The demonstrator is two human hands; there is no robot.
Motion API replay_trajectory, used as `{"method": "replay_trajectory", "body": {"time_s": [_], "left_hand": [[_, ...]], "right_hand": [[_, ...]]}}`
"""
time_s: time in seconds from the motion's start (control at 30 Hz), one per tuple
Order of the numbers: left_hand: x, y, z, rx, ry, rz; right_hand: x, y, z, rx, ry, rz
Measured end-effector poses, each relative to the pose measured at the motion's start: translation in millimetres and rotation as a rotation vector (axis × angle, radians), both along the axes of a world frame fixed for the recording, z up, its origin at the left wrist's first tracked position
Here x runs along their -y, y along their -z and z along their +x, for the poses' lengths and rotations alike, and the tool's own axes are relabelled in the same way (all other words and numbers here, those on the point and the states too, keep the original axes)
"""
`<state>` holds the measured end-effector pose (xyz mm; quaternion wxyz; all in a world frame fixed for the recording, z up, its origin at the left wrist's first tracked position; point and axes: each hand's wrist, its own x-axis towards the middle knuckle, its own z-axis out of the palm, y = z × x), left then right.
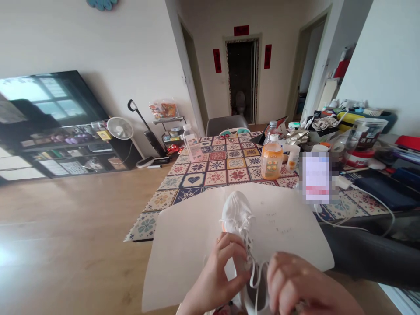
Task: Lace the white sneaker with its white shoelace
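Note:
A white sneaker (236, 211) rests on a large sheet of white paper (183, 245), its toe pointing away from me. White shoelace (254, 274) crosses the tongue and loops loosely over the shoe opening. On the shoe's left side, my left hand (226, 262) pinches the lace by the upper eyelets between thumb and fingers. My right hand (292, 282) is curled at the right of the opening, closed on a lace strand; its fingertips are partly hidden. The heel is largely covered by my hands and the frame's lower edge.
Beyond the paper, a patterned tablecloth (216, 166) carries an orange-labelled bottle (272, 162), a pink-tinted bottle (193, 144) and a lit phone screen (316, 177) with a white cable (390, 214). Clutter and a clear jar (365, 140) crowd the right side. A chair (227, 124) stands at the far end.

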<state>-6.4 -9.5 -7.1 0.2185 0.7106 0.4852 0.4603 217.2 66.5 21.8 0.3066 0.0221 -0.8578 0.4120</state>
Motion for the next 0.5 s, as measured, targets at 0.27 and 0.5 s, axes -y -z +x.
{"method": "replay_trajectory", "body": {"time_s": [0.27,0.5], "left_hand": [[1.5,8.7,6.0,0.026,0.033,-0.055],[0.3,4.5,2.2,0.145,0.116,-0.100]], "right_hand": [[-19.2,24.9,-23.2,0.121,0.306,0.323],[-13.7,16.2,-21.2,0.142,0.293,0.437]]}}
